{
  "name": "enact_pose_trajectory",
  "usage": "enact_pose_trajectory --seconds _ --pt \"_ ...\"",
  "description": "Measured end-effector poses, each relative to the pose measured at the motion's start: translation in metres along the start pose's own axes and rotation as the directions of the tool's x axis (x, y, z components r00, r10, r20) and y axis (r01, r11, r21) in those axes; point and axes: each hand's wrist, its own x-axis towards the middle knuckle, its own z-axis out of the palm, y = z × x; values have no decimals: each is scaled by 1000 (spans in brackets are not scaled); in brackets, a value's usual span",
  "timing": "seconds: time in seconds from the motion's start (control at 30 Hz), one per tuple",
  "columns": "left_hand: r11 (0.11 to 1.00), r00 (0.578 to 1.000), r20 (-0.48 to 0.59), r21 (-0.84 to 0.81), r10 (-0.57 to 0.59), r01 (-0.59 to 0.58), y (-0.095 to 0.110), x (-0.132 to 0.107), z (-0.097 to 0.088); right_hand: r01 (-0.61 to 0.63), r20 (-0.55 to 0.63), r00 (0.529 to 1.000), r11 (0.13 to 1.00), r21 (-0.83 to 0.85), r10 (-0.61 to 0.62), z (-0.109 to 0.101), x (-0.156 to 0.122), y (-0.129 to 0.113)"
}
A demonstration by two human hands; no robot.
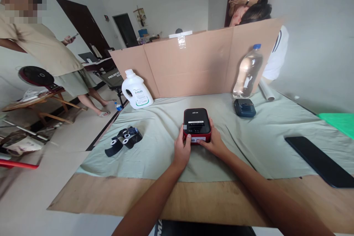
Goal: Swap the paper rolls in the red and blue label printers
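A label printer point(197, 120), black on top with red sides and a slot across it, sits at the middle of the cloth-covered table. My left hand point(182, 149) is wrapped round its left side, thumb at the near face. From the right, my right hand point(215, 141) grips the same printer, its thumb on the white label at the front. Most fingertips are hidden behind the sides. To the left lie several small rolls of black material with white cores point(126, 141). Farther back on the right is a smaller dark box-shaped device point(245, 108).
A cardboard screen point(190, 66) stands across the table's back. Before it are a white jug point(136, 90), a clear bottle point(248, 72) and a white roll point(267, 90). A black flat slab point(318, 160) lies at right. One person point(47, 40) stands left; others are behind the screen.
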Motion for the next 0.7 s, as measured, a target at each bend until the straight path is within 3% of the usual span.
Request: enact_pose_trajectory --seconds 0.43,0.7 --pt "998 999 -29 -56 24 -25 -4 1 -1 55 -36 998 998 41 -53 -6 0 -4" --pt "996 996 -24 38 83 -82 -12 8 -5 66 -66 995 997 -37 -68 -7 -4 -7"
